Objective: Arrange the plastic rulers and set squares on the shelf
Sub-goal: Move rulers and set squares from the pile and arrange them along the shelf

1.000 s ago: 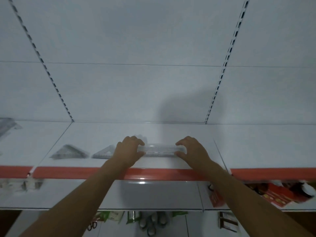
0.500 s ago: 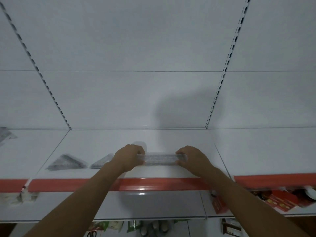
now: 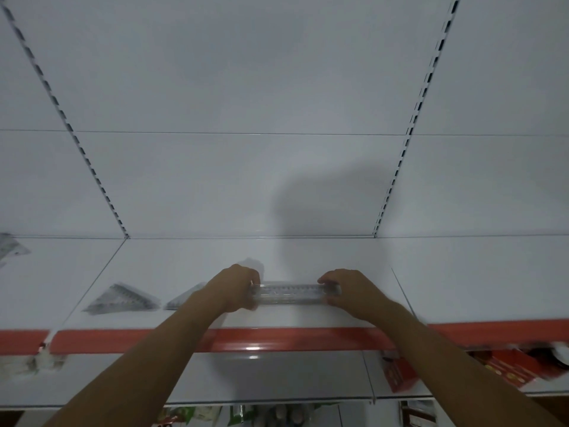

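Observation:
A clear plastic ruler (image 3: 292, 293) lies crosswise on the white shelf (image 3: 308, 254) near its front. My left hand (image 3: 237, 288) grips its left end and my right hand (image 3: 348, 291) grips its right end. To the left on the same shelf lie two clear set squares: one (image 3: 121, 300) in full view, the other (image 3: 186, 300) partly hidden behind my left forearm. Another clear piece (image 3: 10, 248) shows at the far left edge.
The shelf has a red front strip (image 3: 277, 339) and a white back panel with slotted uprights (image 3: 409, 124). A lower shelf (image 3: 277, 380) holds red boxes (image 3: 400, 374) at the right. Further goods show blurred at the bottom.
The view has tilted upward, so the shelf and hands sit lower in frame. Both hands have closed round the ruler's ends; the ruler stays in about the same spot on the shelf.

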A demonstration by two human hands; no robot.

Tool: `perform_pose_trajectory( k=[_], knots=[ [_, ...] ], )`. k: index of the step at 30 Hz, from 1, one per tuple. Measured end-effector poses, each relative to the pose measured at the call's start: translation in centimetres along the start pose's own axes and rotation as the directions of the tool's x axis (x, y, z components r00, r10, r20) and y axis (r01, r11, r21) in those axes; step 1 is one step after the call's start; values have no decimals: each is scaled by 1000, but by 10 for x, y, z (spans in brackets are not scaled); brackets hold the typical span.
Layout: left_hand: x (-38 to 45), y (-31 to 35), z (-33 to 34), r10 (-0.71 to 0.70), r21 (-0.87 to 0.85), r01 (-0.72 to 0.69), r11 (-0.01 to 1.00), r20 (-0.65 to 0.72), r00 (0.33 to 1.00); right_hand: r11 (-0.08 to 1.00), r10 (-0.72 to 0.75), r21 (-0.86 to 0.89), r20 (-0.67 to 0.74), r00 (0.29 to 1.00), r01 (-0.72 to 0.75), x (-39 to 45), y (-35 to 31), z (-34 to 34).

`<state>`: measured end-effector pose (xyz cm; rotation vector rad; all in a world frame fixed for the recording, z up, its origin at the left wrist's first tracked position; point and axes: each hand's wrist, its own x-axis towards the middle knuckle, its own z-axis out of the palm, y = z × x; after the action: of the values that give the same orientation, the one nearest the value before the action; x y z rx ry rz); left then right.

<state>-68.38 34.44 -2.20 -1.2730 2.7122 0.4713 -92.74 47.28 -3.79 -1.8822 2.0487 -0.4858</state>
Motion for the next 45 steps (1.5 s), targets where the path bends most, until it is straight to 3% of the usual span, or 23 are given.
perform_pose_trajectory(
  k=[8,22,24,26,27,30,32,34,40,45],
  knots=[
    [5,7,-2,-54,94,47,994,75,996,991,4,-134,80,997,6,11,-15,3],
    [-2,12,2,-80,93,77,993,22,997,988,71,-146,181,981,-44,12,-18,7],
    [-11,10,-2,-83,65,82,995,11,997,969,114,-237,209,971,-62,10,-21,4],
    [-24,3,-9,-98,10,99,995,-26,995,907,91,-420,98,991,-41,12,-30,1],
    [-31,-1,-13,-109,-9,108,994,-59,992,902,53,-428,2,999,-47,16,-38,0],
    [-61,-18,-24,-186,-35,182,983,-163,969,986,-52,-165,-218,975,16,39,-75,8],
    [-88,-33,-29,-256,-53,251,967,-239,937,993,-116,-5,-233,966,118,57,-109,23],
    [-123,-54,-31,-350,-81,342,936,-300,887,962,-263,18,-216,940,273,72,-150,44],
    [-253,-126,-17,-649,-250,601,759,-372,664,808,-568,162,-36,822,566,74,-300,100],
    [-338,-171,-7,-777,-375,683,627,-375,507,701,-713,97,67,698,707,58,-408,144]
  ],
)
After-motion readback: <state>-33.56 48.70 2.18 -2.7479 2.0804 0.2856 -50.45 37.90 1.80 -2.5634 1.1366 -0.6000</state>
